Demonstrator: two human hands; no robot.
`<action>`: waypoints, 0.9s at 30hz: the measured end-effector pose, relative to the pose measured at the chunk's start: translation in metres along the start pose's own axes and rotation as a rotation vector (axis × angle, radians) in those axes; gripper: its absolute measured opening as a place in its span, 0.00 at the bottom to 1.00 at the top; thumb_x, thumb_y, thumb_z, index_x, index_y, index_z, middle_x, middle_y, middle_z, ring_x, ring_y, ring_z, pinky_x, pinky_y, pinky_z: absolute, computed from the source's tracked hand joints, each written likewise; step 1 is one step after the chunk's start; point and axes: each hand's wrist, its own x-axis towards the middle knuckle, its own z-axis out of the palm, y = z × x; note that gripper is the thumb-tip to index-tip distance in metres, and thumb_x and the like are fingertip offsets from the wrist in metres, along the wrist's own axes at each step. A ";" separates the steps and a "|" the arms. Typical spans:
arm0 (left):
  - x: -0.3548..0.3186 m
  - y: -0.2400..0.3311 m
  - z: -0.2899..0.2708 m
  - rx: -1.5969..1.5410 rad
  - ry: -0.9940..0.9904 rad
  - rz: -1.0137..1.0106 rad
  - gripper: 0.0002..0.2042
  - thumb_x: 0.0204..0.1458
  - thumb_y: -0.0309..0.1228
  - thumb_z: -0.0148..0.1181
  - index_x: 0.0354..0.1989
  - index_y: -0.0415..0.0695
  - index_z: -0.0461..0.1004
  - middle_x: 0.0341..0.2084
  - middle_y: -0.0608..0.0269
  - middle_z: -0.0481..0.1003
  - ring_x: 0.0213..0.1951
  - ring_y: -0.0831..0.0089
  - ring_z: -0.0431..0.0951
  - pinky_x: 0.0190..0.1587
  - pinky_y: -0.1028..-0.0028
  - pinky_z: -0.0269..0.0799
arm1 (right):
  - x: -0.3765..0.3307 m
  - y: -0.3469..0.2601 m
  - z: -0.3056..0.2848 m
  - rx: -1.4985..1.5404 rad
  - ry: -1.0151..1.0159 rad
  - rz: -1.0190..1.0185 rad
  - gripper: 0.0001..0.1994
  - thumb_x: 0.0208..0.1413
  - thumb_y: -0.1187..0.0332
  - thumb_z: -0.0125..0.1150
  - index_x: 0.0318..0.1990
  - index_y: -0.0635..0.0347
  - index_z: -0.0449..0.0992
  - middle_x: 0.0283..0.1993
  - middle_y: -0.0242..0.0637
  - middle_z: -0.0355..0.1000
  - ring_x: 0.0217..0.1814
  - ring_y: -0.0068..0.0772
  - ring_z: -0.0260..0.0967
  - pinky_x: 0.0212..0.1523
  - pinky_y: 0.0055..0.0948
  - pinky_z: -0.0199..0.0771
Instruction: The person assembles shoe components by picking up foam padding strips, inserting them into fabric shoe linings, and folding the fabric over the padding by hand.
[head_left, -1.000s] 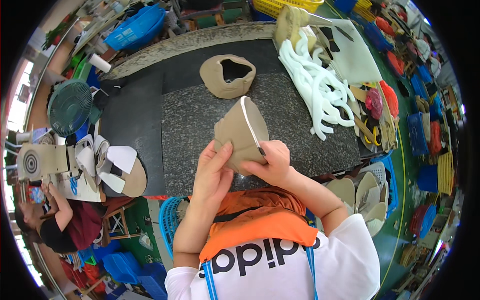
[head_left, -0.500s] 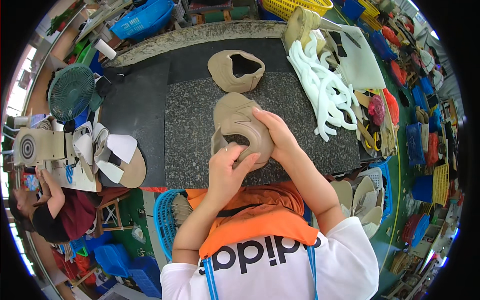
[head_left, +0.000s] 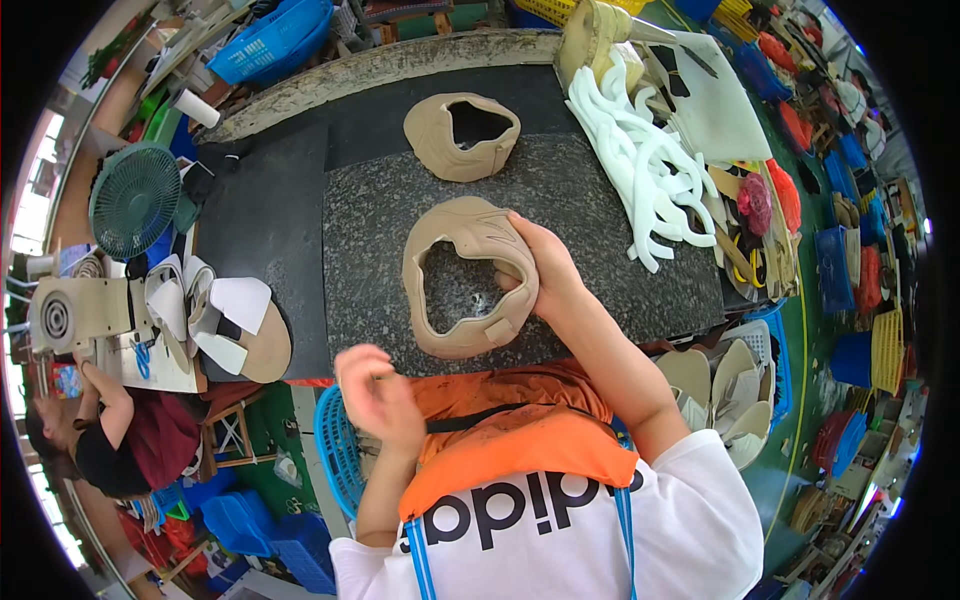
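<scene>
A tan shoe upper (head_left: 455,217) lies on the speckled dark slab, with its wide opening facing up and the slab showing through it. My right hand (head_left: 548,262) grips the upper's right side, thumb on the outer face and the other fingers largely hidden behind it. Apart from the upper, my left hand (head_left: 378,395) hangs by the near edge of the table. Its fingers look bent but are smeared by motion. Beyond the held piece sits a second tan shoe upper (head_left: 432,140), apart from it.
White foam strips (head_left: 650,170) are heaped at the right. White and tan shoe parts (head_left: 240,315) lie at the left, near a green fan (head_left: 135,198). A blue basket (head_left: 338,445) stands below the table's near edge. Another person (head_left: 110,430) sits at far left.
My left hand has let go of the shoe upper and moved left and toward me. The upper has turned and opened out, while my right hand keeps hold of it.
</scene>
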 end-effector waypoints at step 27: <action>0.029 0.010 0.039 -1.659 0.148 -1.273 0.17 0.59 0.33 0.49 0.54 0.39 0.65 0.49 0.57 0.72 0.52 0.64 0.71 0.56 0.62 0.66 | -0.067 0.020 0.001 -1.443 -0.305 -0.918 0.13 0.41 0.68 0.69 0.29 0.62 0.70 0.27 0.41 0.70 0.29 0.43 0.69 0.30 0.33 0.70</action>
